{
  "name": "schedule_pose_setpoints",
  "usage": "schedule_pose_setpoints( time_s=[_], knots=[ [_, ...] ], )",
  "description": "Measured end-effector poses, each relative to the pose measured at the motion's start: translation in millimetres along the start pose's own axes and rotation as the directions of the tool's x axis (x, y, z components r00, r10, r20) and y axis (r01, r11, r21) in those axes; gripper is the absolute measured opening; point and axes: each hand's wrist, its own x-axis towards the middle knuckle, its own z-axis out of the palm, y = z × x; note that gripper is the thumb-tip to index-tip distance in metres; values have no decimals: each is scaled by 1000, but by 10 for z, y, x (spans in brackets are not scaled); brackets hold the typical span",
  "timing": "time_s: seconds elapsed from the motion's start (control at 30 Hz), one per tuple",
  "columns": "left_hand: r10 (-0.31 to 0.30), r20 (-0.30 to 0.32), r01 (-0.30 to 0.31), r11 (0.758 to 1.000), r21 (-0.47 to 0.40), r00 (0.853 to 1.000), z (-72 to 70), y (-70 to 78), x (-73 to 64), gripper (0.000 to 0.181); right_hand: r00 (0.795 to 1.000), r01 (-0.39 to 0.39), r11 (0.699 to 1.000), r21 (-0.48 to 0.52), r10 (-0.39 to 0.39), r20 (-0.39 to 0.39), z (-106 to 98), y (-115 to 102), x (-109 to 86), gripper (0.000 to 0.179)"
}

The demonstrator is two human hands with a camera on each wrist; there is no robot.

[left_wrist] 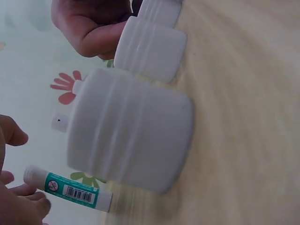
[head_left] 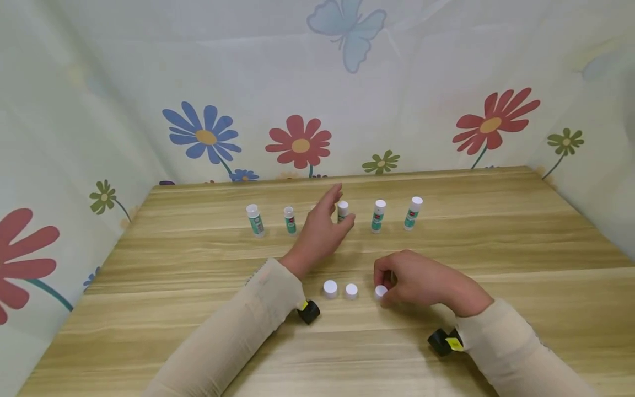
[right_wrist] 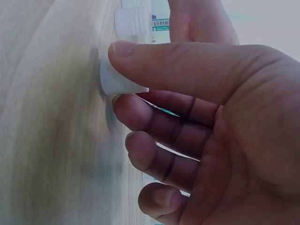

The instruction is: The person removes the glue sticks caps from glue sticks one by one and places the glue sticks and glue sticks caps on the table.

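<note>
My left hand (head_left: 319, 229) reaches to the middle glue stick (head_left: 343, 207), thumb and fingers spread on either side of it. The left wrist view shows this glue stick (left_wrist: 70, 190) upright on the table, with a white top and a green label, its side overlapping the fingertips. Nearer me, my right hand (head_left: 416, 278) pinches a small white cap (head_left: 380, 291) between thumb and fingers. In the right wrist view that cap (right_wrist: 117, 77) sits low at the tabletop, partly covered by the thumb. Two more white caps, one larger (head_left: 330, 289) and one smaller (head_left: 351, 291), stand to its left.
In the back row, two glue sticks stand on the left, a wide one (head_left: 255, 221) and a smaller one (head_left: 290, 221). Two more, one nearer (head_left: 377, 216) and one farther right (head_left: 413, 214), stand on the right. A flowered cloth (head_left: 421, 82) hangs behind the wooden table (head_left: 521, 237).
</note>
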Motion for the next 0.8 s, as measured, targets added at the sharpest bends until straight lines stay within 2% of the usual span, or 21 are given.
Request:
schedule_pose_setpoints(
  time_s=[0.1, 0.27, 0.43, 0.6, 0.8],
  knots=[
    [-36, 51, 38, 999, -36, 998, 15, -47, 13, 63, 1000, 2, 1000, 1, -2, -1, 0, 7, -2, 21],
    [-67, 86, 71, 997, -40, 994, 38, -140, 44, 54, 1000, 15, 1000, 13, -15, -4, -9, 4, -5, 21],
    [-147, 134, 155, 987, -49, 980, 41, -203, 64, 48, 1000, 16, 1000, -2, -16, -6, -17, -16, -1, 21],
    [-179, 144, 191, 979, -72, 973, 57, -258, 76, 43, 1000, 7, 1000, -4, -7, -2, -19, -17, 6, 21],
    [-187, 131, 197, 978, -68, 974, 82, -290, 80, 42, 1000, -5, 1000, 3, 5, -4, -5, -3, -1, 21]
  ],
)
